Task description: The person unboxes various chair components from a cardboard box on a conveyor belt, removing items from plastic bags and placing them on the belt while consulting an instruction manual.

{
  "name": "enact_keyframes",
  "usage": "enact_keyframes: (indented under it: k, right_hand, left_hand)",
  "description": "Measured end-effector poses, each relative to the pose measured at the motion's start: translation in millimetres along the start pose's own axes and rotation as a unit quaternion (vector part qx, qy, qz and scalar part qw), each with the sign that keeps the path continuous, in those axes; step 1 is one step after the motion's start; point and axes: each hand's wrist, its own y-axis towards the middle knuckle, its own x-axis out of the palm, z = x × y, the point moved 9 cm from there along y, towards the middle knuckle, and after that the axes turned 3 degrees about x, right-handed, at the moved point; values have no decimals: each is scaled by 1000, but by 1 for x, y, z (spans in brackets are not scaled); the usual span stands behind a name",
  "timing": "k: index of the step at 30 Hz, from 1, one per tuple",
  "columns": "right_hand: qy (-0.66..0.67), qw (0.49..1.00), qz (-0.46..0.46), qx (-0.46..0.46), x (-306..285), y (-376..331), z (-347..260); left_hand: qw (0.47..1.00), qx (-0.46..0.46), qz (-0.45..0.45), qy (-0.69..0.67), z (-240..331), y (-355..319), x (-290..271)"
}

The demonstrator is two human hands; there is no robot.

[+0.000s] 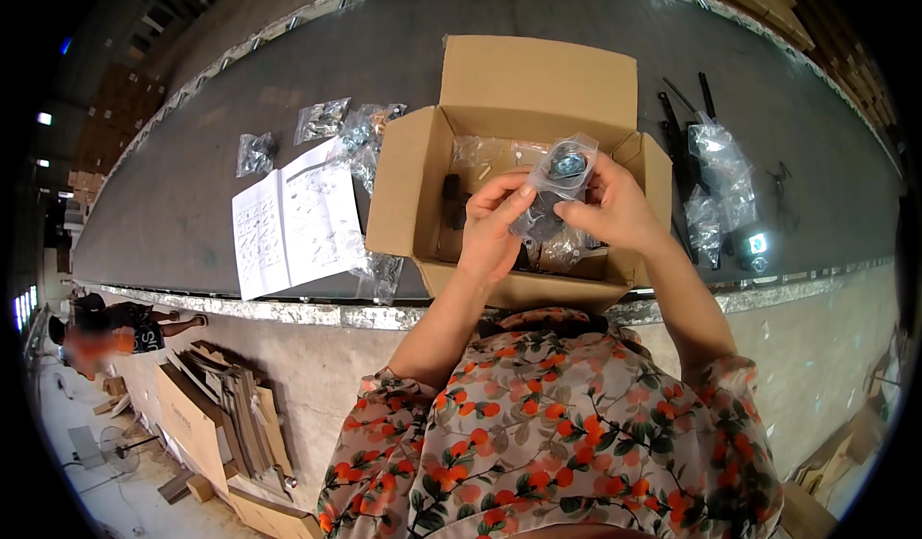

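Person in a floral orange-and-green shirt (pixel 567 424) stands at the edge of a long dark conveyor belt (pixel 192 193), forearms reaching up from below. Left hand (pixel 492 227) and right hand (pixel 615 208) are raised together over an open cardboard box (pixel 538 88). Both pinch one small clear plastic bag (pixel 557 179) holding dark metal parts: left thumb and forefinger grip its lower left edge, right fingertips grip its right side. The bag hangs between the two hands, above the box opening, not touching the box.

The box sits at the near edge of the belt, flaps open, back flap standing up. Inside it lie more clear bags of small parts (pixel 485 150) and some dark pieces, partly hidden by the hands.

Left of the box, just beside its flap, an opened instruction sheet (pixel 293 217) lies flat on the belt with a clear bag overlapping its right edge. Beyond it, three or so small part bags (pixel 322 121) are scattered, near one another.

Right of the box, black metal rods (pixel 672 126) and larger clear bags (pixel 720 160) lie on the belt.

Far lower left, on the floor below, flattened cardboard (pixel 221 414) is stacked and another person (pixel 125 328) is there, blurred.
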Motion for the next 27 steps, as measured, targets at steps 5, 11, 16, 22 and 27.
enact_keyframes:
  k: [5,11,16,22,27]
  right_hand:
    - [-197,979,-48,-35,-4,5,-13]
    - [-130,985,-14,-111,-7,3,-23]
    - [3,998,30,-52,-30,7,-10]
    - [-30,993,80,-82,-34,2,-27]
    - [-55,993,69,-74,-25,2,-28]
  left_hand:
    - [999,-12,17,-44,-13,1,-4]
    - [1000,18,11,-22,-7,1,0]
    - [999,-27,-10,-41,-14,2,-6]
    - [995,-46,-79,-43,-7,2,13]
    - [991,42,-83,94,-1,12,16]
